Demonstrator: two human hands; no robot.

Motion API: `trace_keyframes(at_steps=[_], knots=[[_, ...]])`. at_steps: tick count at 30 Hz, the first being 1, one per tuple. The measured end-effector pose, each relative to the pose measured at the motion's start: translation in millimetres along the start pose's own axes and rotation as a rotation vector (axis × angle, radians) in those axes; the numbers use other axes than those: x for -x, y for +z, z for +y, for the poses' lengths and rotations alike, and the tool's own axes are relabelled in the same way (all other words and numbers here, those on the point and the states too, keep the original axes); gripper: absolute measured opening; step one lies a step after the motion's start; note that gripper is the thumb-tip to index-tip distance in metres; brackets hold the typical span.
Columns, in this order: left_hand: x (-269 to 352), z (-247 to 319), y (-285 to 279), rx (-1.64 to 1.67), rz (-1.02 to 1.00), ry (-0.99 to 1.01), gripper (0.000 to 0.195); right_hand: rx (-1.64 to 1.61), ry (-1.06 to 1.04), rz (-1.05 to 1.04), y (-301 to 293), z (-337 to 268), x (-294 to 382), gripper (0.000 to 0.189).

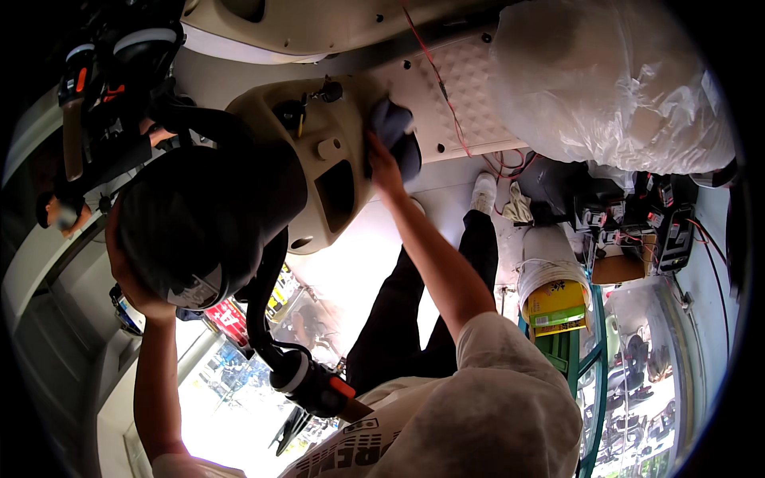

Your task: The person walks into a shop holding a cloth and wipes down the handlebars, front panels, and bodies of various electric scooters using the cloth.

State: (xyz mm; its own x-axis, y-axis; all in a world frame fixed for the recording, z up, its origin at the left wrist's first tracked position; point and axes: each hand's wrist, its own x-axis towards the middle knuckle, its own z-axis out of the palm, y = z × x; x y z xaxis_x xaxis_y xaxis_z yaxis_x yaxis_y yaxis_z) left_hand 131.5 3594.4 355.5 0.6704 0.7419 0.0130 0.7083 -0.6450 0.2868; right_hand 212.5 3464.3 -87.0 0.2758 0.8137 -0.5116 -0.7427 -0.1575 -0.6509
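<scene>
A beige electric scooter with a leg shield (352,131) stands before me, its round black headlight housing (191,221) at the left. My left hand (134,281) rests against the outer side of that housing, fingers partly hidden behind it. A dark cloth (394,134) is pressed by my right hand (385,167) against the right edge of the leg shield, above the footboard (442,101). A key with a yellow tag (300,122) hangs at the ignition. The handlebar grip (355,412) with an orange switch reaches towards my body.
A plastic-wrapped seat or bulky part (609,89) lies at upper right. Red wires (442,89) cross the footboard. A white bucket (550,257) with yellow packaging stands near batteries or chargers (672,239). Another scooter's beige panel (287,30) is close behind. A person (63,215) appears at far left.
</scene>
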Motion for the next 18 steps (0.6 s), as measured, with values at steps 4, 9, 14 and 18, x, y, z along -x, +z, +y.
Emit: trace_keyframes(at_steps=[4,9,14,18], knots=[[-11.7,1.2,8.7,0.171,-0.036,0.132,0.081,-0.088,0.023,0.206,6.2,59.4,48.1,0.054],[-10.3,-22.2,5.7,-0.119,0.074,0.513,0.063,-0.668,0.41,0.449,27.6,41.2,61.7,0.06],[-13.2,-31.5,16.6,-0.185,0.219,0.568,0.034,-0.986,0.432,0.387,35.7,35.1,88.2,0.056],[-8.3,-15.9,24.8,0.015,0.379,0.238,0.03,-1.085,0.56,0.21,60.5,14.8,125.7,0.057]])
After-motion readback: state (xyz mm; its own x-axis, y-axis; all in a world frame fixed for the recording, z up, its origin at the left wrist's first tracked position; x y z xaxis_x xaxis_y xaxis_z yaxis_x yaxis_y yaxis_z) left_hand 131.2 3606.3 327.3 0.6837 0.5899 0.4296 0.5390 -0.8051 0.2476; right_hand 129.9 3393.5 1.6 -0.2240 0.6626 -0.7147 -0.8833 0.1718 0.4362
